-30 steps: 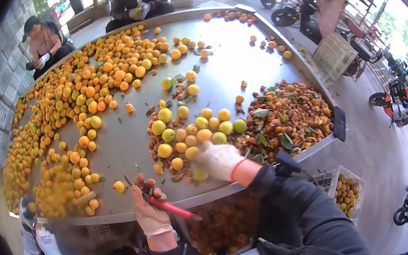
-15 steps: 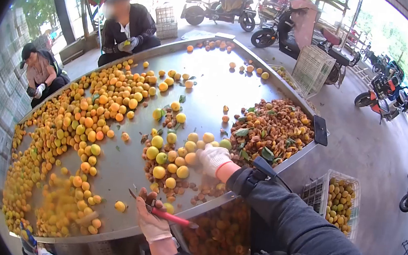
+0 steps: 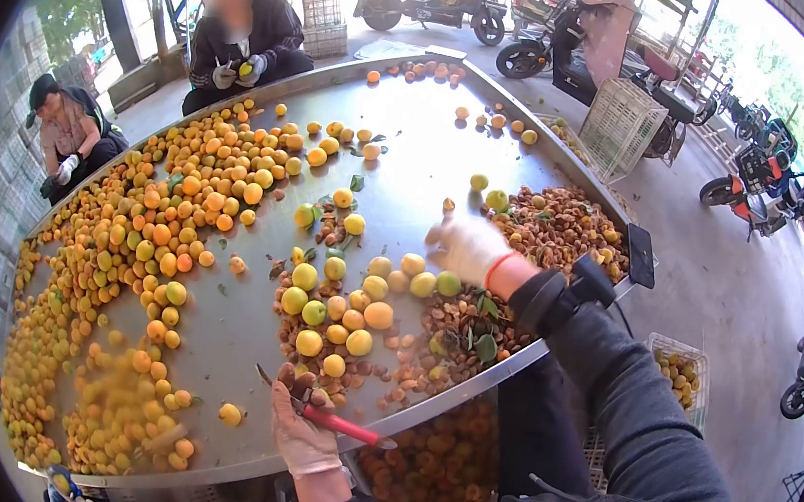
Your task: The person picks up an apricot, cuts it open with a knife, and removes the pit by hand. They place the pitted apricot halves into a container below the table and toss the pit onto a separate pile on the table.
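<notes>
My left hand (image 3: 302,430), in a pale glove with dark-stained fingertips, is closed round a red-handled tool (image 3: 342,426) with a thin pointed metal tip. It is at the near edge of the metal table (image 3: 244,327). My gloved right hand (image 3: 474,247) reaches over the table, its fingers smeared by motion; whether they hold anything cannot be made out. Beside it lies a heap of brownish apricot pieces (image 3: 563,230), with two yellow-green apricots (image 3: 497,200) at its far left side. Whole yellow and green apricots (image 3: 378,315) lie between my hands, among more brown pieces.
Many orange apricots (image 3: 201,184) cover the table's left side. A phone (image 3: 640,256) lies on the right rim. Below stands a crate of apricots (image 3: 678,374). Two people (image 3: 238,34) sit beyond the left edge; scooters (image 3: 767,184) and a white crate (image 3: 622,127) stand behind.
My right hand has moved away from the row of apricots, up and to the right. Two yellow-green apricots now show by the brown heap. My left hand stays nearly still.
</notes>
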`<action>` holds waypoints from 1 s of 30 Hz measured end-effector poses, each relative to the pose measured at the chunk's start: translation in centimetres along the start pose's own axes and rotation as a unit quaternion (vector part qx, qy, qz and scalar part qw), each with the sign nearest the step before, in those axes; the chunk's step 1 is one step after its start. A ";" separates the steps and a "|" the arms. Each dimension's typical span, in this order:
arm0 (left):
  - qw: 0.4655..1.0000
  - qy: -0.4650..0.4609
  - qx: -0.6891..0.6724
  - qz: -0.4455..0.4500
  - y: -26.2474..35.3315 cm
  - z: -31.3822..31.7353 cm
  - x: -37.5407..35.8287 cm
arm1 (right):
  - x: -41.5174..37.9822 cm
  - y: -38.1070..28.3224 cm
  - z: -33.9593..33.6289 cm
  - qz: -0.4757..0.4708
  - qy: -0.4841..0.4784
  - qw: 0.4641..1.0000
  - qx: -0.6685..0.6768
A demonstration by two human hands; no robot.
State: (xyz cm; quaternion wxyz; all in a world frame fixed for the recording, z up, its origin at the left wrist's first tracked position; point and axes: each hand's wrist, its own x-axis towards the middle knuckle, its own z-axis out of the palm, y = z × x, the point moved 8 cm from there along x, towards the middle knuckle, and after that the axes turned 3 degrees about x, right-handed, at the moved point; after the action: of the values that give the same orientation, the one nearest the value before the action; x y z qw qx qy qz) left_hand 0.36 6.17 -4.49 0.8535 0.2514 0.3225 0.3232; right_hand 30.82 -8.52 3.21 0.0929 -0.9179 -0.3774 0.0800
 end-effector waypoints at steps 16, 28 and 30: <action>1.000 0.006 -0.019 0.013 2.2 -2.7 -0.4 | 1.7 -1.0 -0.9 -0.021 0.057 0.986 -0.154; 1.000 0.018 -0.009 0.010 3.4 -3.6 -0.9 | 2.9 -21.0 9.5 -0.277 -0.037 0.957 -0.078; 1.000 0.012 -0.023 0.014 3.9 -4.1 -1.0 | 3.0 -20.4 7.5 -0.246 -0.076 0.966 -0.018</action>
State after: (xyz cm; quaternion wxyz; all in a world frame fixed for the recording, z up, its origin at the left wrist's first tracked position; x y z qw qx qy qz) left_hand -4.64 8.98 -4.34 0.8504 0.2324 0.3214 0.3458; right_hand 17.49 8.63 0.42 0.0643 -0.7894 -0.5992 0.1170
